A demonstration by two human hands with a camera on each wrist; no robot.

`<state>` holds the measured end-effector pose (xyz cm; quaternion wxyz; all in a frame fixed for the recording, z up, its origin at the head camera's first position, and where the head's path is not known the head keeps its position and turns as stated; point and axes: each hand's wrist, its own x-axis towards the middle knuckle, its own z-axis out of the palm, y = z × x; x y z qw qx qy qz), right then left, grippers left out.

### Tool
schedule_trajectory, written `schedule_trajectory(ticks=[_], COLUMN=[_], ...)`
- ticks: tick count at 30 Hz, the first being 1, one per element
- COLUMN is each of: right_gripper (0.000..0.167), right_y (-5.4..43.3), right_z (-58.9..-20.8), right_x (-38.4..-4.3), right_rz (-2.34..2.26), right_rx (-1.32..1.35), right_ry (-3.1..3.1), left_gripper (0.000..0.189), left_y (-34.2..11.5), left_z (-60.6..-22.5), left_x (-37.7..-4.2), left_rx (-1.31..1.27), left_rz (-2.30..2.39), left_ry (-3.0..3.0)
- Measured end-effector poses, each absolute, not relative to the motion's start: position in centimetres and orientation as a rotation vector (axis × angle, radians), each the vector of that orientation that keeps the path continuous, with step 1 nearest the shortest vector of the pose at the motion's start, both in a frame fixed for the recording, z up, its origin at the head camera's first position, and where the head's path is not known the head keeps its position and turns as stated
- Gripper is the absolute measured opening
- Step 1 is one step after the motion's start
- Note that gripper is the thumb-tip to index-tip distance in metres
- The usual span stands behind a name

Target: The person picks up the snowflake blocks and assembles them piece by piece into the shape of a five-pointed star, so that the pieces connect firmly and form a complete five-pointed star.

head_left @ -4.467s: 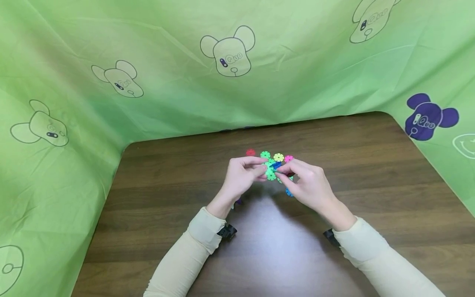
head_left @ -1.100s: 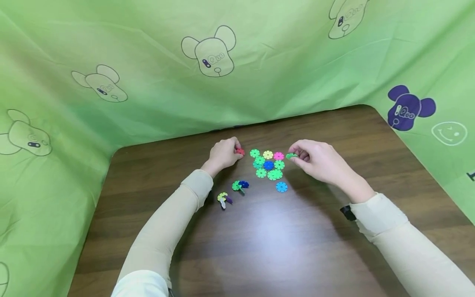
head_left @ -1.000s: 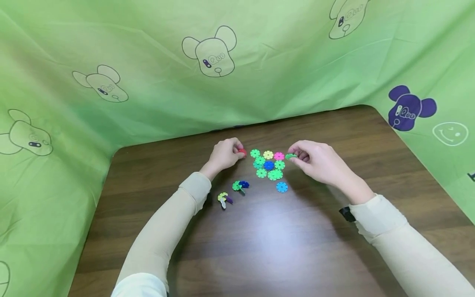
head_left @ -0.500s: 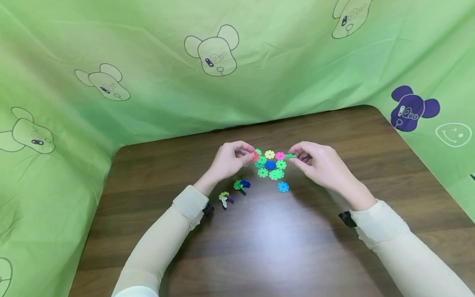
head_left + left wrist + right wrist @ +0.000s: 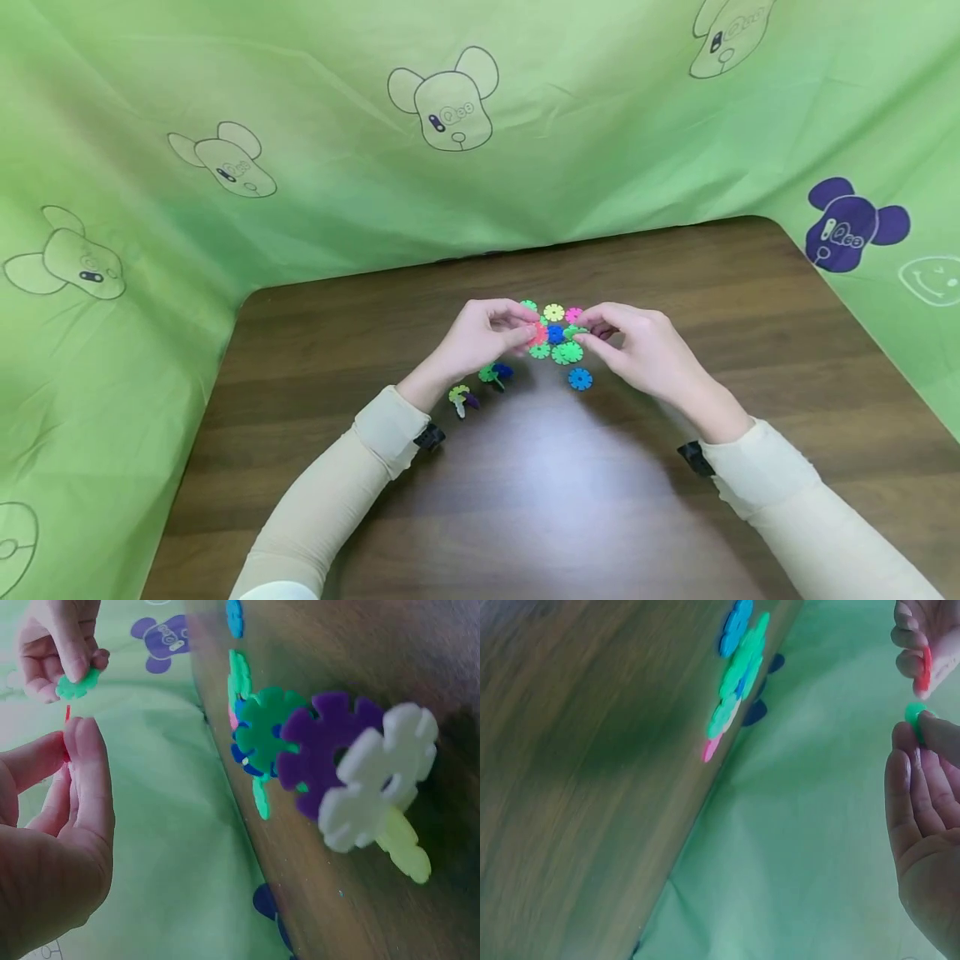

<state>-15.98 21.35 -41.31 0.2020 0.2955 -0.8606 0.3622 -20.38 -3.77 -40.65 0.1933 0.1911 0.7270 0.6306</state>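
Observation:
In the head view my left hand (image 5: 480,337) pinches a red notched snowflake disc (image 5: 539,334) between thumb and fingers. Facing it, my right hand (image 5: 637,342) pinches a green snowflake disc (image 5: 77,684), seen best in the left wrist view. The two discs are close together, raised above the table, with a narrow gap between them in the right wrist view. Beneath and behind lies a loose group of flat discs: a yellow disc (image 5: 553,312), a pink disc (image 5: 573,315), a dark blue disc (image 5: 555,334) and several green discs (image 5: 567,352).
Left of the group stand two joined clusters: a green and blue cluster (image 5: 489,373) and a yellow, white and purple cluster (image 5: 459,393). A light blue disc (image 5: 581,379) lies nearer me. A green printed cloth (image 5: 337,167) hangs behind the wooden table (image 5: 315,350).
Earlier both hands worked on a green and blue piece, later lying at the left. Since then my left hand picked up the red disc and moved right, bringing it close to the right hand's green disc.

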Motion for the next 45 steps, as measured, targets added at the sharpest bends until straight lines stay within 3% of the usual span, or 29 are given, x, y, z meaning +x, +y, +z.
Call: schedule_trajectory(ticks=[5, 9, 13, 23, 26, 29, 33, 36, 37, 41, 42, 45], right_gripper=[0.03, 0.017, 0.041, 0.042, 0.036, 0.011, 0.034, 0.011, 0.012, 0.043, 0.035, 0.035], right_y=[20.9, 20.8, 20.5, 20.0, 19.9, 19.7, 19.6, 19.6, 19.6, 19.6, 19.6, 19.9], right_z=[-41.6, -41.9, -42.0, -42.0, -42.1, -42.2, -42.2, -42.1, -42.1, -41.9, -41.9, -42.0], right_x=[-15.8, -15.9, -16.2, -16.2, -16.2, -16.2, -16.1, -16.2, -16.2, -16.3, -16.4, -16.4], right_rz=[1.017, 1.022, 1.024, 0.966, 0.916, 0.882, 0.834, 0.799, 0.797, 0.808, 0.809, 0.801], right_rx=[0.889, 0.951, 0.998, 1.063, 1.091, 1.114, 1.131, 1.14, 1.142, 1.155, 1.156, 1.127], right_ry=[-2.312, -2.263, -2.246, -2.188, -2.148, -2.133, -2.118, -2.102, -2.105, -2.155, -2.176, -2.268], left_gripper=[0.022, 0.018, 0.016, 0.016, 0.015, 0.011, 0.008, 0.008, 0.009, 0.01, 0.01, 0.012], left_y=[-3.4, -3.3, -3.4, -3.4, -3.4, -3.3, -2.7, -2.4, -2.3, -2.6, -2.7, -3.0], left_z=[-40.6, -40.7, -40.8, -40.9, -40.8, -40.7, -40.7, -40.8, -40.9, -41.4, -41.5, -41.8], left_x=[-19.9, -19.8, -19.7, -19.5, -19.3, -19.1, -18.8, -18.8, -18.8, -18.9, -18.9, -19.0], left_rx=[0.494, 0.501, 0.511, 0.525, 0.507, 0.477, 0.445, 0.433, 0.427, 0.433, 0.437, 0.445], left_rz=[1.766, 1.751, 1.735, 1.712, 1.716, 1.724, 1.728, 1.737, 1.743, 1.753, 1.753, 1.762], left_ry=[1.985, 2.007, 2.021, 2.07, 2.07, 2.082, 2.121, 2.138, 2.138, 2.128, 2.126, 2.112])
